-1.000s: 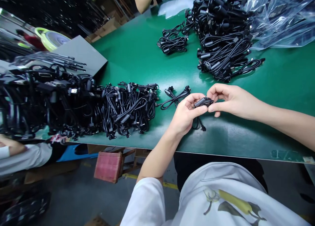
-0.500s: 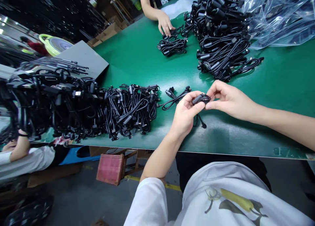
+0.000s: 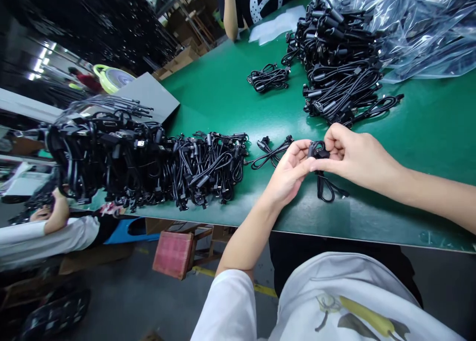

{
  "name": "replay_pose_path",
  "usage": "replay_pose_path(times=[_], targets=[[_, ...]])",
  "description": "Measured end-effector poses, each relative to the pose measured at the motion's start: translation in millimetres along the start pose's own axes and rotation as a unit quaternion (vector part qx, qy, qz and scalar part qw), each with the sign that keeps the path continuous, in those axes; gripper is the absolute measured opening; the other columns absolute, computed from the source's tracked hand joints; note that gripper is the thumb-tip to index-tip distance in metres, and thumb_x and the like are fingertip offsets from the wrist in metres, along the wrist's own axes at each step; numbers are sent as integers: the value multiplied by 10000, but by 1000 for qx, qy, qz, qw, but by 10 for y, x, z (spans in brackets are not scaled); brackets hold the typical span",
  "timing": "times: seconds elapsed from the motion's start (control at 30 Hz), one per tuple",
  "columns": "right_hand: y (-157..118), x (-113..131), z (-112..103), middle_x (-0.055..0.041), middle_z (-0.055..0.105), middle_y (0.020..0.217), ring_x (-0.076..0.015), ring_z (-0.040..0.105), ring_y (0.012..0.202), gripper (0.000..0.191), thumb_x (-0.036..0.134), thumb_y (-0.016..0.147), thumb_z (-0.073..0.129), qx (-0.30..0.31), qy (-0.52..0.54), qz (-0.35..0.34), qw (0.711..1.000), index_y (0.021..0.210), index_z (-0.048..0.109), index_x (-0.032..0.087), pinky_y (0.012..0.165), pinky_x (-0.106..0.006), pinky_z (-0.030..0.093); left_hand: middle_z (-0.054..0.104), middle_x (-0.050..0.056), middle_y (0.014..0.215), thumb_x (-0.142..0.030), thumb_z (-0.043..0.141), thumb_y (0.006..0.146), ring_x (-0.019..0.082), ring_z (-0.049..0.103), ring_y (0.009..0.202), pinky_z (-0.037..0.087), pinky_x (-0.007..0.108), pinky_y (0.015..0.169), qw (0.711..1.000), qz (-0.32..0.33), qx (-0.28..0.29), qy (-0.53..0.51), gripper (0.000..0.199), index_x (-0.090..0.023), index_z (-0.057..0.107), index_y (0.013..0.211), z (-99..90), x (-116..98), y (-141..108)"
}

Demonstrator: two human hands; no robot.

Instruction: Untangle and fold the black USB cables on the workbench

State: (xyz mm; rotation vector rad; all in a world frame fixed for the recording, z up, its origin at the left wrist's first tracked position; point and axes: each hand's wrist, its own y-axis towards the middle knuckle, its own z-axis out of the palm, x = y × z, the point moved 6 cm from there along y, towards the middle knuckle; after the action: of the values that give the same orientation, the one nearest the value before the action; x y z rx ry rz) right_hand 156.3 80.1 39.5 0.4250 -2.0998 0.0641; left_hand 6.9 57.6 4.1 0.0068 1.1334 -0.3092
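Note:
Between my two hands, above the near part of the green table, is a black cable (image 3: 325, 186) with dark connector ends. My left hand (image 3: 289, 171) pinches it from the left with thumb and fingers. From the right, my right hand (image 3: 351, 150) grips a connector of the same cable, its thumb meeting the left thumb. A loop of the cable and a plug hang below the fingers. Just left of my left hand, a loose bundled cable (image 3: 270, 152) lies on the table. Part of the held cable is hidden by my fingers.
A long row of bundled black cables (image 3: 208, 170) covers the table's left side. Another cable pile (image 3: 338, 63) stands at the back, beside clear plastic bags (image 3: 420, 28). A smaller bundle (image 3: 268, 78) lies nearby. Co-workers sit across and at left. A red stool (image 3: 173, 254) is below.
The held cable has turned, and its loop now hangs below my hands. My right hand has closed in on the connector. The co-worker's hand across the table has left the small bundle.

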Motion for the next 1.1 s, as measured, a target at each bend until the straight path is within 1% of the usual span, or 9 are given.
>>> replay_pose_path(times=[0.2, 0.33, 0.4, 0.5, 0.63, 0.77, 0.93, 1.0, 1.1], targets=[[-2, 85, -31, 31, 617, 638, -191, 600, 574, 282, 447, 891, 682, 20, -50, -14, 998, 837, 477, 261, 590, -311, 361, 668, 0, 996, -309, 829, 791, 104, 625, 915, 478, 229, 908, 1000, 18, -5, -10, 306, -215, 676, 1039, -17, 21, 37], [-16, 85, 26, 13, 654, 665, -206, 621, 583, 111, 345, 938, 590, 31, -92, -72, 993, 960, 527, 256, 580, -305, 380, 651, 1, 978, -339, 803, 815, 104, 613, 863, 486, 242, 865, 998, 34, -48, -24, 288, -208, 654, 1023, -43, 41, 70], [-39, 98, 48, -18, 701, 764, -215, 649, 638, 134, 340, 967, 541, 41, -97, -123, 987, 1054, 563, 241, 598, -308, 412, 644, -4, 952, -369, 765, 857, 106, 613, 846, 496, 250, 842, 997, 26, -68, -30, 268, -216, 638, 1037, -44, 59, 69], [-78, 127, 33, -62, 728, 995, -229, 686, 804, 270, 315, 1005, 470, 48, -94, -201, 974, 1238, 581, 237, 693, -319, 472, 652, -1, 960, -435, 692, 919, 107, 626, 835, 513, 254, 815, 998, -19, -57, -25, 266, -229, 635, 1077, -3, 109, 58], [-112, 169, 46, -58, 668, 994, -210, 650, 837, 350, 206, 1003, 395, 103, -90, -256, 957, 1270, 614, 260, 742, -309, 486, 643, 0, 871, -513, 628, 946, 108, 617, 723, 517, 257, 733, 997, -64, -38, -36, 317, -219, 625, 1065, 38, 162, 44], [-121, 226, 78, -57, 627, 987, -207, 624, 817, 315, 180, 989, 406, 117, -128, -237, 956, 1164, 653, 266, 695, -309, 458, 511, -39, 675, -523, 552, 987, 77, 473, 564, 431, 218, 592, 998, -54, -27, -31, 318, -207, 580, 965, 73, 170, 33], [-119, 241, 73, -49, 606, 915, -211, 603, 729, 223, 427, 958, 600, 57, -164, -172, 970, 1068, 624, 234, 651, -334, 452, 513, -29, 719, -598, 599, 933, 80, 446, 603, 395, 212, 570, 998, 25, -49, 38, 400, -201, 561, 897, 80, 156, -1], [-126, 225, 53, -50, 621, 891, -218, 613, 722, 150, 374, 976, 566, 27, -179, -154, 971, 1003, 611, 234, 628, -341, 442, 500, -30, 710, -633, 561, 938, 78, 448, 593, 394, 208, 565, 1000, 11, -19, 17, 432, -201, 563, 936, 133, 184, -5], [-153, 226, 26, -63, 673, 953, -232, 664, 808, 100, 246, 995, 502, 14, -138, -167, 976, 1028, 596, 236, 695, -358, 497, 446, -53, 654, -645, 497, 966, 57, 400, 515, 358, 186, 519, 997, -60, 13, -46, 448, -199, 542, 970, 193, 220, -6]])
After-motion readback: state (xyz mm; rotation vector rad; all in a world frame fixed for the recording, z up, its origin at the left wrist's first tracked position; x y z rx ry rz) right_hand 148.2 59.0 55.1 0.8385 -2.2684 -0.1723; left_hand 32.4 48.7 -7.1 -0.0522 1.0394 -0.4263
